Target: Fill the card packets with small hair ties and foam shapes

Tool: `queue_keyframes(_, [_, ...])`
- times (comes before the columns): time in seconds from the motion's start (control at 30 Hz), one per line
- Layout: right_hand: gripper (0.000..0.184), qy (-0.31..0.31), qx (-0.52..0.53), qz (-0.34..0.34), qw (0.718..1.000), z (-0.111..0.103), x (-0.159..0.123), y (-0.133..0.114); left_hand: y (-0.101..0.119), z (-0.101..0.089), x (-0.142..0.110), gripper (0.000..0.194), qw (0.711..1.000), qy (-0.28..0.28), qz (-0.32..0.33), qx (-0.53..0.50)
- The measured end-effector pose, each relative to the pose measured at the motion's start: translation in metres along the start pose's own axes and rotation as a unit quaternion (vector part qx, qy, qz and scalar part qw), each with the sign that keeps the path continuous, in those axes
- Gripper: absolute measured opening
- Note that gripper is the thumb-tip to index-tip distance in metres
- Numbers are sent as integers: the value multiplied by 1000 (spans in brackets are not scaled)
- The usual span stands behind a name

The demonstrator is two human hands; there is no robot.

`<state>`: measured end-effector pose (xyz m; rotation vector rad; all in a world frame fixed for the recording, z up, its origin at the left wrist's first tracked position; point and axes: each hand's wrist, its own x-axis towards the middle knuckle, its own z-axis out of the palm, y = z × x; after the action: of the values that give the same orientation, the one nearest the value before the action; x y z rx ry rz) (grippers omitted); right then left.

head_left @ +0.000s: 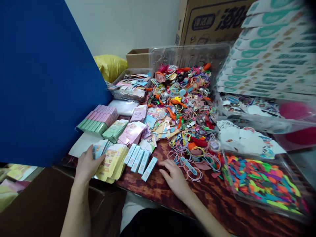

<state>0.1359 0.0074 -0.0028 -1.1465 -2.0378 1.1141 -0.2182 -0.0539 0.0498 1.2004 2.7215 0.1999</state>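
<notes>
My left hand [88, 164] is at the table's front left, its thumb and fingers closed around a small stack of light-blue printed packets [100, 147]. Right beside that stack lies a fanned pile of yellow packets [111, 163], close to my thumb. My right hand [172, 176] rests low over the brown wood-grain table [158, 186], fingers apart and holding nothing. Several slim light-blue boxes [140, 160] lie in a slanted row between my hands; the end one is nearest my right fingertips. Behind them are pink packets [132, 132] and green packets [115, 129].
A heap of hair ties and trinkets [187, 108] spills from a large clear bin [190, 49]. Colourful balloons [264, 184] fill a clear tray at right. Above it leans a stack of white printed boxes [269, 52]. A blue panel [49, 82] blocks the left side.
</notes>
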Motion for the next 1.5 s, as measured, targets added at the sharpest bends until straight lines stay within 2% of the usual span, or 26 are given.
queue_keyframes(0.13, [16,-1,4,18,1000,-12,-3,3,8,-18,-9,88,997,69,6,-28])
queue_keyframes(0.23, [14,29,30,29,999,-24,-4,-3,28,-35,-28,88,983,169,26,-72])
queue_keyframes(0.27, [14,39,53,36,997,-27,-4,-8,39,-37,-37,87,974,196,65,-89])
queue_keyframes(0.33, [21,38,135,51,989,-30,-2,-22,69,-32,-59,81,956,202,163,-137])
queue_keyframes(0.43, [53,12,272,59,960,-30,1,-44,122,-5,-95,68,915,95,331,-212])
queue_keyframes(0.5, [62,42,296,59,952,-32,1,-50,151,16,-114,66,888,11,389,-247])
queue_keyframes(0.57, [54,85,292,71,950,-39,0,-47,169,32,-126,76,876,-38,376,-299])
queue_keyframes(0.63, [46,104,302,95,943,-51,-4,-37,177,40,-130,88,850,-117,337,-388])
queue_keyframes(0.7, [46,98,319,125,934,-63,-10,-27,178,45,-131,84,786,-253,278,-490])
queue_keyframes(0.8, [46,62,339,136,929,-73,-15,-21,180,53,-132,71,629,-465,153,-604])
queue_keyframes(0.87, [43,54,319,110,940,-70,-16,-22,183,60,-134,72,538,-530,83,-650])
queue_keyframes(0.9, [43,63,286,94,951,-67,-16,-22,185,63,-136,71,509,-540,58,-668])
queue_keyframes(0.93, [45,76,241,80,964,-63,-16,-22,187,65,-137,69,493,-545,38,-677])
queue_keyframes(0.97, [50,95,190,68,975,-60,-17,-21,189,66,-138,65,487,-548,19,-680])
queue_keyframes(1.03, [57,128,94,39,987,-55,-18,-20,191,67,-138,60,493,-549,-13,-674])
queue_keyframes(1.1, [50,147,24,-8,989,-54,-20,-20,191,66,-136,56,505,-543,-22,-670])
queue_keyframes(1.17, [35,151,-19,-51,987,-57,-21,-22,190,66,-134,55,510,-542,2,-668])
queue_keyframes(1.23, [21,130,-15,-67,989,-62,-20,-24,189,67,-132,50,514,-550,47,-657])
queue_keyframes(1.3, [26,85,27,-62,994,-67,-19,-26,190,68,-131,45,529,-551,84,-639])
queue_keyframes(1.37, [35,55,74,-50,994,-71,-17,-27,190,70,-131,43,542,-545,94,-632])
queue_keyframes(1.5, [20,97,158,-19,982,-70,-19,-24,193,75,-134,52,525,-529,60,-664])
